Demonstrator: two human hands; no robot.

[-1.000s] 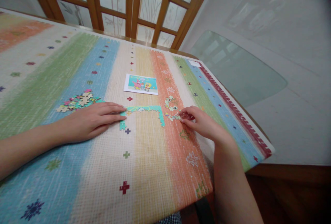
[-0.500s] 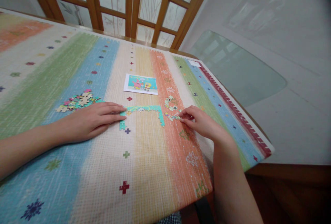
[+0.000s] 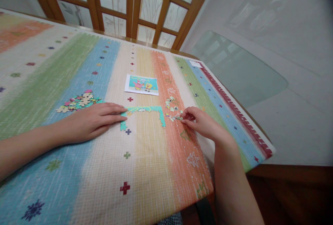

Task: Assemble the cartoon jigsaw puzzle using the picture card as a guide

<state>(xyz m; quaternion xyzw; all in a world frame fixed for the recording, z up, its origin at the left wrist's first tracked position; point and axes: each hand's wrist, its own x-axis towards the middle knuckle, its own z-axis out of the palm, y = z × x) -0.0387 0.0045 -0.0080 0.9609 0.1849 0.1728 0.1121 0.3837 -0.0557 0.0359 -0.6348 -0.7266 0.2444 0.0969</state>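
Puzzle border (image 3: 147, 108), teal, lies assembled on striped tablecloth (image 3: 151, 155); left hand (image 3: 97, 119) flat, fingers extended, at its upper-left corner. Right hand (image 3: 201, 121): thumb and forefinger at loose jigsaw pieces (image 3: 172, 108) beside the border; cannot tell if one is pinched. Judgement: light left-hand pressure should prevent shifting; pieces best lifted singly.

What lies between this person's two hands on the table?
In the head view: the joined puzzle border, partly under the left hand, then a cluster of puzzle pieces by the right hand.
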